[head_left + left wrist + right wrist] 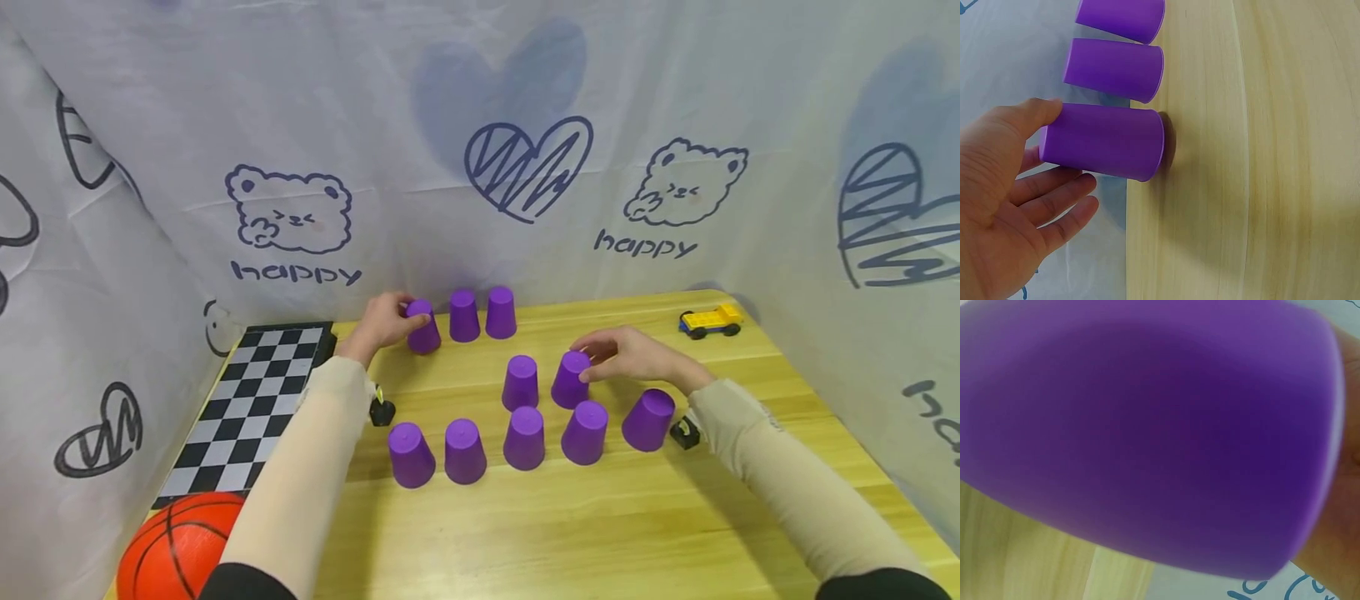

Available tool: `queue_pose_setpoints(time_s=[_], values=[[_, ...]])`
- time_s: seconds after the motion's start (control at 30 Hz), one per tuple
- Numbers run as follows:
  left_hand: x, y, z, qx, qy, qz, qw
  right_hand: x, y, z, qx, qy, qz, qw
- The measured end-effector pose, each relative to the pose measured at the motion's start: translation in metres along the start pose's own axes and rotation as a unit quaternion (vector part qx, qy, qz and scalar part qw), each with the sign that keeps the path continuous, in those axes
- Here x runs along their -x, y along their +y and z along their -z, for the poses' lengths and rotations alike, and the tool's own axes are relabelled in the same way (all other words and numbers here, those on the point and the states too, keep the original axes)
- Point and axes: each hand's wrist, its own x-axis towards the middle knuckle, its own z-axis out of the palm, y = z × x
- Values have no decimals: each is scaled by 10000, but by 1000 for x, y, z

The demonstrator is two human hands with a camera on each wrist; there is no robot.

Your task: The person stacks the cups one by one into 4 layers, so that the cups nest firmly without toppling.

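Note:
Upside-down purple cups stand on the wooden table (480, 533). At the back left, my left hand (386, 321) pinches a purple cup (1104, 140) between thumb and fingers; its rim shows a small shadow beside it. Two more cups, a middle one (464, 317) and a right one (501, 313), stand beside it. Nearer the centre, my right hand (626, 354) holds another purple cup (572, 380), thumb on its near side. Left of that stands a cup (521, 383). In the right wrist view a blurred purple cup (1147, 444) hides most of the hand.
Several purple cups form a front row, from a left cup (411, 455) to a tilted-looking right cup (648, 421). A checkered board (247, 400) and an orange basketball (180, 546) are at left. A yellow toy car (711, 321) sits back right, before a printed curtain (420, 200).

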Motion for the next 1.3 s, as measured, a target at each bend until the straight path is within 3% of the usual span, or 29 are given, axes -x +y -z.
queue_pose_setpoints(time_s=[0.47,1.3], values=[[-12,-2,-8,-149,2,151,9998,1,-1,0,-18,-3,30,10000],[-16,3,-16,-190,107,317,9993,2,1,-4,-54,-9,32,10000]])
